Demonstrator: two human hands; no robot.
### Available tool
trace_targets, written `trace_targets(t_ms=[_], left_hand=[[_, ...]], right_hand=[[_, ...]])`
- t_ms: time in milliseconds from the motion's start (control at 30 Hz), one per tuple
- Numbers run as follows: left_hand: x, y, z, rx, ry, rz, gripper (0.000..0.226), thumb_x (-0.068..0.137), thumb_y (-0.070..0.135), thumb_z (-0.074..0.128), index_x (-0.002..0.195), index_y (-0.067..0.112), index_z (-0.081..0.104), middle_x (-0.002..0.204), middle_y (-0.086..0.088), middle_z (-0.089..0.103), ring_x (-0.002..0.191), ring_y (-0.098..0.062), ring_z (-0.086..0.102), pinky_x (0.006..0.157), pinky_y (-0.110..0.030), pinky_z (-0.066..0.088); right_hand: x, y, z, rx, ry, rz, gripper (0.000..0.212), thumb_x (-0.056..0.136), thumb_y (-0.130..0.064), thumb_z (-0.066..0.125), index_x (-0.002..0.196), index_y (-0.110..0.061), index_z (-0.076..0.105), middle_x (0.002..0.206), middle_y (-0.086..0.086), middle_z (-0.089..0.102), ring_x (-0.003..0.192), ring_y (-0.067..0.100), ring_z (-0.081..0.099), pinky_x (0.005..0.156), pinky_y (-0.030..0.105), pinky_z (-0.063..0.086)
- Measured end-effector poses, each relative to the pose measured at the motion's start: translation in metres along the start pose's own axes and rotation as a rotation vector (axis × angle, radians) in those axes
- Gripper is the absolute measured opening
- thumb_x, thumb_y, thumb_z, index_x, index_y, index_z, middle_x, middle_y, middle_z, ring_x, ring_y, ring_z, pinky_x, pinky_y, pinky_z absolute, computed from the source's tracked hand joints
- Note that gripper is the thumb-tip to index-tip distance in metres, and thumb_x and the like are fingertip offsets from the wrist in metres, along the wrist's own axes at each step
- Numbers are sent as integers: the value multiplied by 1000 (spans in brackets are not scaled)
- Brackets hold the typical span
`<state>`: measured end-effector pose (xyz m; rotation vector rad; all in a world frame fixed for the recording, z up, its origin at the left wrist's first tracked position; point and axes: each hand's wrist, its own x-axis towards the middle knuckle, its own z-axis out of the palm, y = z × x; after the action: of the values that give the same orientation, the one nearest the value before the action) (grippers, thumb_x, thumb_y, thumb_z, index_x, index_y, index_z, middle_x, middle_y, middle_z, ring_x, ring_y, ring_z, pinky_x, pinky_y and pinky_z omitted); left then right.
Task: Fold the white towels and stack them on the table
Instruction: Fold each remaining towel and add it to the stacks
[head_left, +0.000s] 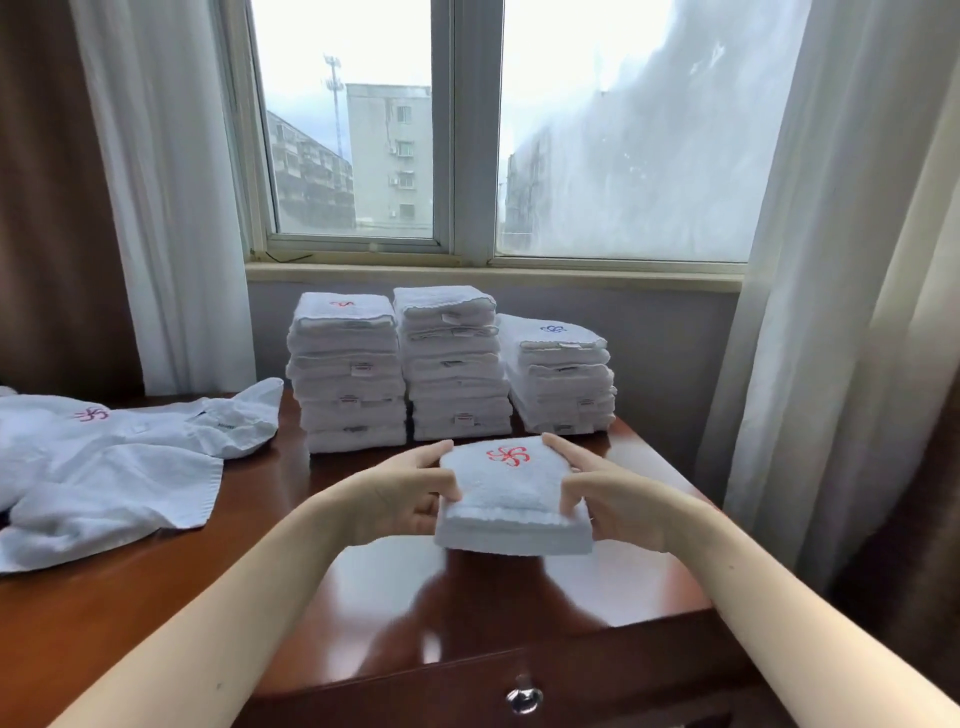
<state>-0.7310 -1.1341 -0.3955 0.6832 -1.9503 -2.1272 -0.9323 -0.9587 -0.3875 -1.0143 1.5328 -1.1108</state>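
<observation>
**Folded towel held in both hands in front of three stacks**

A folded white towel (511, 493) with a red flower emblem on top is held between both hands over the glossy brown tabletop (156, 597), its shadow showing on the wood below it; the left hand (415, 493) grips its left edge, thumb on top and fingers curled beneath; the right hand (608, 493) grips the right edge the same way, fingers reaching along the top toward the far corner.

Behind it, against the wall under the window (467, 130), stand three stacks of folded white towels side by side; the left stack (348, 374) bears a red emblem on its top towel; the middle stack (454, 364) is the tallest and touches the left one; the right stack (563, 384) is the lowest, with a blue emblem on top.

At the left of the tabletop lies a loose pile of unfolded white towels (104, 467), one showing a red emblem, spread flat and partly crumpled; it sits apart from the stacks.

White curtains (166, 182) hang on both sides of the window; a metal drawer knob (524, 699) shows at the front of the furniture, below the held towel.
</observation>
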Motion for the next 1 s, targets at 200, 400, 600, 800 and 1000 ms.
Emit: trace_targets(t_ms=[200, 400, 600, 800, 1000], left_hand=[[19, 62, 20, 203, 72, 307, 104, 62, 5, 60, 152, 38, 22, 120, 9, 60, 78, 1, 67, 59, -22, 53], [69, 129, 24, 464, 86, 496, 102, 77, -5, 63, 152, 43, 15, 142, 14, 34, 77, -7, 57, 66, -25, 52], [137, 184, 20, 535, 86, 549, 107, 79, -13, 61, 154, 41, 8, 160, 6, 18, 86, -27, 52, 82, -44, 47], [199, 217, 18, 608, 128, 511, 102, 85, -12, 60, 157, 32, 3, 164, -1, 14, 73, -16, 54, 70, -29, 52], [249, 219, 12, 650, 163, 419, 100, 86, -9, 59, 158, 28, 1, 161, -11, 16, 101, -27, 63, 70, -25, 57]], right_hand=[[4, -42, -32, -44, 188, -314, 105, 58, -3, 54, 150, -47, 26, 143, -4, 52, 121, 19, 58, 102, 39, 44], [23, -85, -78, -103, 256, -599, 106, 61, 10, 48, 153, -37, 24, 158, -9, 34, 142, 9, 37, 119, 36, 30], [65, -122, -135, -190, 373, -653, 107, 58, 4, 49, 154, -34, 24, 161, -12, 25, 148, 8, 24, 124, 41, 17], [117, -140, -183, -149, 451, -621, 107, 54, 0, 47, 152, -37, 29, 156, -11, 35, 139, 8, 40, 113, 30, 37], [169, -131, -219, -114, 451, -516, 100, 66, 10, 47, 149, -44, 31, 145, -7, 50, 125, 15, 55, 99, 28, 48]])
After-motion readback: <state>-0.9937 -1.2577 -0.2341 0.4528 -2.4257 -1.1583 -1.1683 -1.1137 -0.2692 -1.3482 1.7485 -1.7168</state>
